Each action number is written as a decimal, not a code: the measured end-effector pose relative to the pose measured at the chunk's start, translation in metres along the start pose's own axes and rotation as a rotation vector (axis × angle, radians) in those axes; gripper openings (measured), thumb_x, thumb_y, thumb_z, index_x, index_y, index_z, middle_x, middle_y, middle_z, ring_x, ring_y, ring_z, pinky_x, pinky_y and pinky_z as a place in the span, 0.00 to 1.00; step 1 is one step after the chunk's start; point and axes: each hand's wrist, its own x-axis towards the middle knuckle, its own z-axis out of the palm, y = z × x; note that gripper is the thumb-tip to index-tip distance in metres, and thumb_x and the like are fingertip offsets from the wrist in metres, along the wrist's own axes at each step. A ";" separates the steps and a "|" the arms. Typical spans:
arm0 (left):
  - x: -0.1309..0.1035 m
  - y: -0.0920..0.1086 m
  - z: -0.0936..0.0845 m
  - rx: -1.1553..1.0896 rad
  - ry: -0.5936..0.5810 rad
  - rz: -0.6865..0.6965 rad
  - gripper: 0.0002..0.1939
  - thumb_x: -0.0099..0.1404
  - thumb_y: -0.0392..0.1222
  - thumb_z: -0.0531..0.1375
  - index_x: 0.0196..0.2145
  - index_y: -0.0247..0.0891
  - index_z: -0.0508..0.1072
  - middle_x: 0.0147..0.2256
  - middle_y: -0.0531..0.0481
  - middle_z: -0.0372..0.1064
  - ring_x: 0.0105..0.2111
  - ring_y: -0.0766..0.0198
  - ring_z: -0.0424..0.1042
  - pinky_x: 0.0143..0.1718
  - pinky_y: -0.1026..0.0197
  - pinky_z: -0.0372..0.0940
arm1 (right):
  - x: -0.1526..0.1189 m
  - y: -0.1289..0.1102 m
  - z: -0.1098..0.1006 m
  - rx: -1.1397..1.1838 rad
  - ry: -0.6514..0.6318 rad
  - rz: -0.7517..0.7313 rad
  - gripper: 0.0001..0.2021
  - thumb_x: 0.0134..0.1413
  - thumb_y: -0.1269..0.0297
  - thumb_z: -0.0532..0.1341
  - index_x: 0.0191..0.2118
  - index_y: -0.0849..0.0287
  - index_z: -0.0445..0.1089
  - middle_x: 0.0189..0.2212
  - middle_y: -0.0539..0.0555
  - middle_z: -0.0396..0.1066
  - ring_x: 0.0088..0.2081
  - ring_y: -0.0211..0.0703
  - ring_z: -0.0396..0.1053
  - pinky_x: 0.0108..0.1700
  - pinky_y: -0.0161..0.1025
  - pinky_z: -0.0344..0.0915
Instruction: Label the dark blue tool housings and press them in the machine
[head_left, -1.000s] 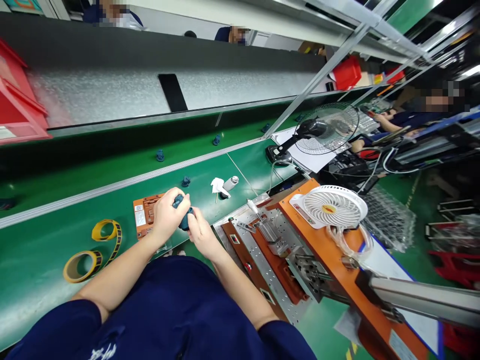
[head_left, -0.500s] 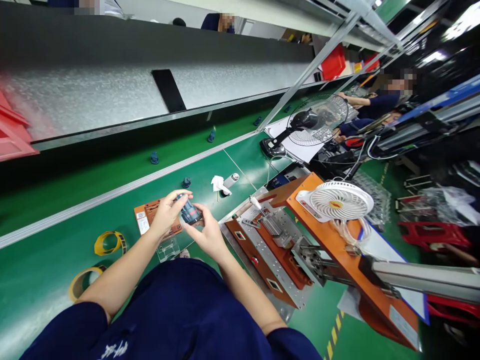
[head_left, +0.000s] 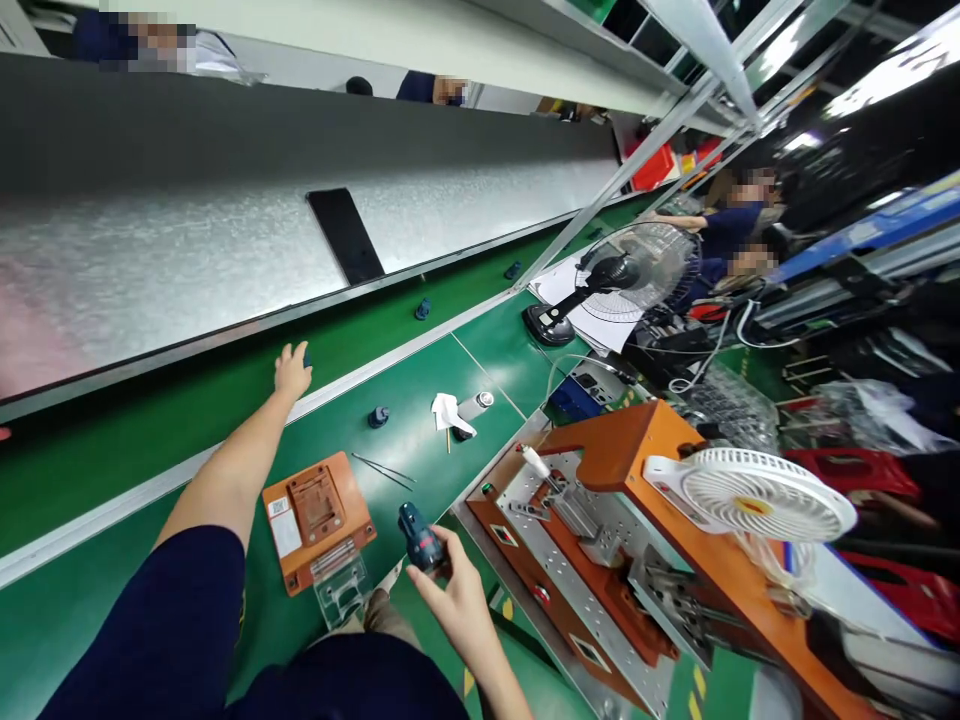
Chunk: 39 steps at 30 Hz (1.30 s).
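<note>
My right hand (head_left: 454,580) holds a dark teal device (head_left: 420,537) with a red mark above the near edge of the green bench. My left hand (head_left: 292,372) is stretched out over the green strip under the metal shelf, fingers apart, its fingertips at a small dark part (head_left: 307,358) that they partly hide. Another dark part (head_left: 379,417) stands on the bench. An orange fixture (head_left: 351,505) with a clear hinged plate (head_left: 343,592) lies between my arms, and tweezers (head_left: 384,469) rest beside it.
A white cloth (head_left: 448,412) and a small canister (head_left: 475,405) lie mid-bench. On the right stand an orange machine (head_left: 637,440), a white fan (head_left: 757,500) and a black fan (head_left: 551,322). A black phone (head_left: 345,236) lies on the shelf; people sit beyond.
My left hand has let go of the device and moved forward to the small part. My right hand now holds the device alone, nearer my body. The view has shifted, showing the fixture and tweezers.
</note>
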 end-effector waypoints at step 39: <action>-0.174 0.151 0.170 0.297 -0.268 0.222 0.58 0.51 0.45 0.72 0.71 0.55 0.43 0.72 0.33 0.19 0.70 0.23 0.37 0.57 0.27 0.59 | -0.090 0.091 -0.140 0.414 0.409 0.019 0.26 0.47 0.61 0.69 0.53 0.56 0.67 0.42 0.54 0.75 0.33 0.39 0.70 0.34 0.38 0.68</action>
